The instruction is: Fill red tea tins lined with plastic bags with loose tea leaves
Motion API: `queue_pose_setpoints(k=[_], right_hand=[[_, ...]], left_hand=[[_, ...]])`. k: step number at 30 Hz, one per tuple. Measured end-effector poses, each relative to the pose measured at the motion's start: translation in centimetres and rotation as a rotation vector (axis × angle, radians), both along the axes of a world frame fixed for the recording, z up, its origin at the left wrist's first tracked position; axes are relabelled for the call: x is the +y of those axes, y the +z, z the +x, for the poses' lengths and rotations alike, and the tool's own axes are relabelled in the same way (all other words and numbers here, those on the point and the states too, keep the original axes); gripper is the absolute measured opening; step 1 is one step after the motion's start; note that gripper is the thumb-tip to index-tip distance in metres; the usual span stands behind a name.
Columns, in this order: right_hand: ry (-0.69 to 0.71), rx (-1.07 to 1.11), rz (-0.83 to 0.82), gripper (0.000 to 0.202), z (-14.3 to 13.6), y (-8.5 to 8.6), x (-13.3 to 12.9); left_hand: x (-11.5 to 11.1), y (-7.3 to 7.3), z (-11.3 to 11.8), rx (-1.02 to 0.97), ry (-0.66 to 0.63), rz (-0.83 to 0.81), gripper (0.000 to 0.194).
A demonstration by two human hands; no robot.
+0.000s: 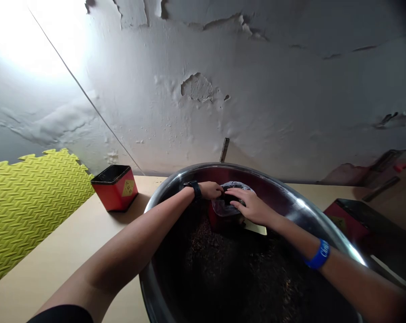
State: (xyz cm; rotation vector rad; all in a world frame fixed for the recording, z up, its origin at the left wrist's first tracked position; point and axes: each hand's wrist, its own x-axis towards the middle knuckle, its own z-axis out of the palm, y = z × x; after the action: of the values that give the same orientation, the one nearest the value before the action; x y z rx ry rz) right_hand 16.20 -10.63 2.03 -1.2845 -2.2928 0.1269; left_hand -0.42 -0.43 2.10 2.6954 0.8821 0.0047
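A red container (219, 220) lined with a clear plastic bag (228, 209) stands inside a large metal basin (189, 172). My left hand (212, 190), with a dark watch at the wrist, is at the bag's left edge, its fingers curled; whatever they grip is too small to make out. From the right, my right hand (251, 205) reaches over the bag's opening with its fingers spread. Dark loose material (209, 244) covers the basin's bottom. Beside the container, under my right hand, lies a pale yellow flat piece (255, 227).
An open red box (117, 190) with a yellow label stands on the table (98, 242) left of the basin. Another red and black box (351, 220) is on the right. A yellow foam mat (37, 197) lies at the left, and a peeling wall rises behind.
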Motion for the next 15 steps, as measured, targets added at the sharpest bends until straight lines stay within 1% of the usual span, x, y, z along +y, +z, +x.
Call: queue_pose_setpoints(k=[2,3,5,7,8,9,11,12,13,14,15], right_hand=[[0.012,0.067,0.049,0.024,-1.0,0.6,-1.2],[0.052,0.078,0.025,0.023,-1.6,0.9,-2.0],[0.220,0.016,-0.118,0.024,-2.9,0.6,-3.6],[0.416,-0.135,-0.293,0.024,-4.1,-0.8,-5.0],[0.482,-0.216,-0.359,0.025,-4.5,-1.9,-5.5],[0.518,-0.294,-0.408,0.031,-4.7,-3.1,-5.9],[0.519,-0.427,-0.477,0.056,-4.9,-5.3,-6.4],[0.513,-0.482,-0.513,0.068,-4.8,-6.1,-6.4],[0.511,-0.521,-0.551,0.075,-4.7,-6.6,-6.4],[0.521,-0.545,-0.607,0.075,-4.5,-6.9,-6.4],[0.541,-0.550,-0.676,0.070,-4.4,-7.0,-6.3]], left_hand=[[0.0,0.0,0.0,-0.022,-0.018,-0.027,0.036],[0.0,0.0,0.0,-0.029,-0.023,-0.036,0.036],[-0.1,0.0,-0.1,-0.030,-0.025,-0.035,0.036],[-0.1,0.1,-0.2,-0.026,-0.028,-0.030,0.036],[-0.1,0.1,-0.2,-0.028,-0.034,-0.029,0.036],[-0.1,0.1,-0.3,-0.033,-0.041,-0.030,0.036],[0.0,0.1,-0.3,-0.045,-0.052,-0.036,0.036],[0.0,0.1,-0.3,-0.048,-0.052,-0.040,0.036],[0.1,0.1,-0.3,-0.048,-0.049,-0.044,0.036],[0.1,0.1,-0.3,-0.047,-0.045,-0.047,0.036],[0.2,0.0,-0.3,-0.046,-0.043,-0.051,0.036]])
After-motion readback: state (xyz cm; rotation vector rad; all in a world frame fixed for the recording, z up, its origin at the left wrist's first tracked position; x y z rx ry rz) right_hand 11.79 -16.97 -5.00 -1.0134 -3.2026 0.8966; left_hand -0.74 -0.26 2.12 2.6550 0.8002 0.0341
